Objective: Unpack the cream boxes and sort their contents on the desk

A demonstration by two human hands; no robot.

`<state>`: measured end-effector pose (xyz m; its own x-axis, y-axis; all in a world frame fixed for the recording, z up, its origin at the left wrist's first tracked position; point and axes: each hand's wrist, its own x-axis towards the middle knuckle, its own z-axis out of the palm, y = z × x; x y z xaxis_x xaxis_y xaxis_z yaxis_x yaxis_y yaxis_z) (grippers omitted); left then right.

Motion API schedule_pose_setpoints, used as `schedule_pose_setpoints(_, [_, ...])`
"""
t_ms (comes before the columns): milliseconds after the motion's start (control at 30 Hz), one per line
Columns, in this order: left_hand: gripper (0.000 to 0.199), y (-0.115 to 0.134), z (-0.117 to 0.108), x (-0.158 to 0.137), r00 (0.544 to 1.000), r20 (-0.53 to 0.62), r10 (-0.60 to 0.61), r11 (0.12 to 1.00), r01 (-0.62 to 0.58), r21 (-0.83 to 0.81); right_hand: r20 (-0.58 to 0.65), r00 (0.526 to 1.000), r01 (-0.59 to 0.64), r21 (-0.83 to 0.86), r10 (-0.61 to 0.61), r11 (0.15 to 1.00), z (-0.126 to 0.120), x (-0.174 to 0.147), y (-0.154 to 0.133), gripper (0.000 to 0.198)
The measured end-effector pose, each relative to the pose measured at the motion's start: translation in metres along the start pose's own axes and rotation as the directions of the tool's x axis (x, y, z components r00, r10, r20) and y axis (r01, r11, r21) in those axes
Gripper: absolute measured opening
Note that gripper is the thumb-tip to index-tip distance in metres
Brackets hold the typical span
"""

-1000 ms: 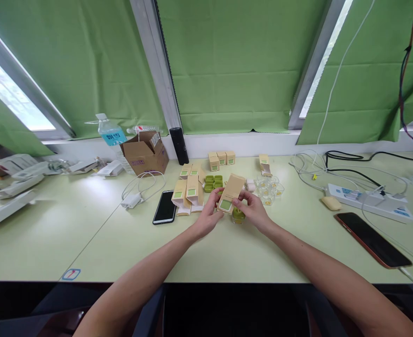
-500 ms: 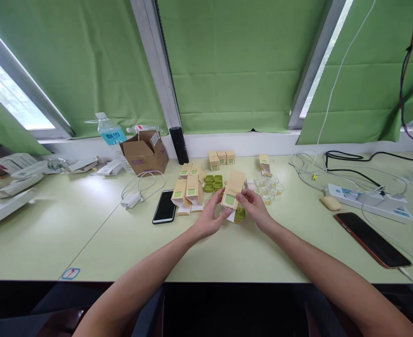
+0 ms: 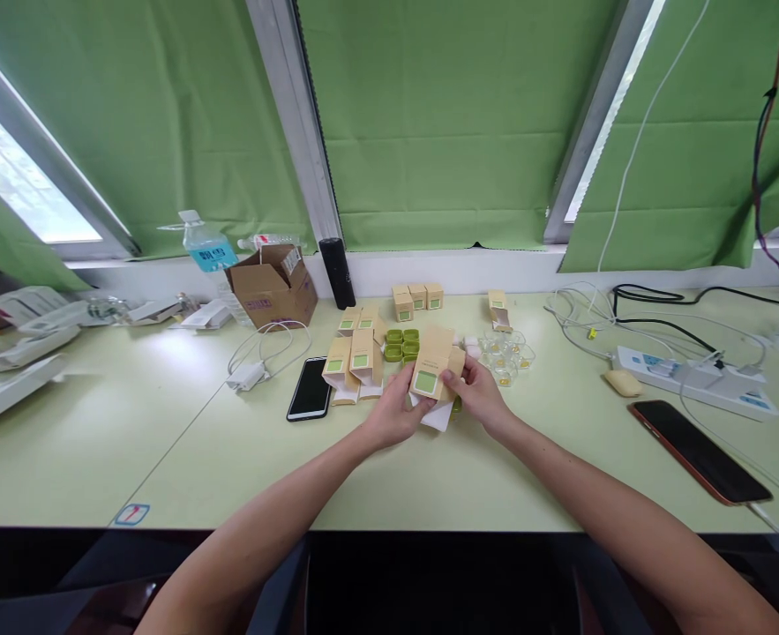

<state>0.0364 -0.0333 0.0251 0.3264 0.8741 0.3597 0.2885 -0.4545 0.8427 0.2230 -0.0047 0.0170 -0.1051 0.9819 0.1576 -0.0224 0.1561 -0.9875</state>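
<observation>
Green blinds [image 3: 455,115] hang behind the pale table [image 3: 468,476]. The left hand [image 3: 393,414] holds the left side of a kraft carton [image 3: 434,357] over this table, and the right hand [image 3: 483,394] holds its right side; a white flap [image 3: 437,418] hangs below the carton. If the grip becomes too strong, the carton may crease. Careless swinging might also push the green cups [image 3: 394,353] just behind its left side.
</observation>
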Motion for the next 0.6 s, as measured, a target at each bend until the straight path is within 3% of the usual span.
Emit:
schedule_pose_setpoints(167, [0.065,0.0042,-0.0014,-0.0022,0.998,0.061,0.007,0.998,-0.003,-0.070,-0.040,0.999,0.001,0.017,0.000,1.000,0.0003,-0.0010,-0.0042,0.064])
schedule_pose_setpoints(267, [0.057,0.0027,-0.0017,-0.0007,0.998,0.062,-0.002,0.977,0.016,-0.214,-0.022,1.000,0.004,0.053,-0.003,0.999,0.0010,-0.0028,-0.0046,0.059])
schedule_pose_setpoints(367, [0.050,0.0014,-0.0022,0.0029,0.998,-0.011,-0.066,0.957,0.060,-0.285,-0.019,0.999,0.040,0.052,-0.039,0.998,0.0013,-0.0045,-0.0045,0.053])
schedule_pose_setpoints(500, [0.046,0.0025,-0.0039,0.0067,0.991,-0.095,-0.093,0.966,0.067,-0.251,-0.042,0.989,0.143,-0.028,-0.144,0.989,0.0005,-0.0049,-0.0045,0.040])
schedule_pose_setpoints(600, [0.039,0.0045,-0.0044,0.0070,0.991,-0.118,-0.067,0.979,0.042,-0.200,-0.065,0.985,0.156,-0.038,-0.159,0.987,0.0001,-0.0059,-0.0055,0.034])
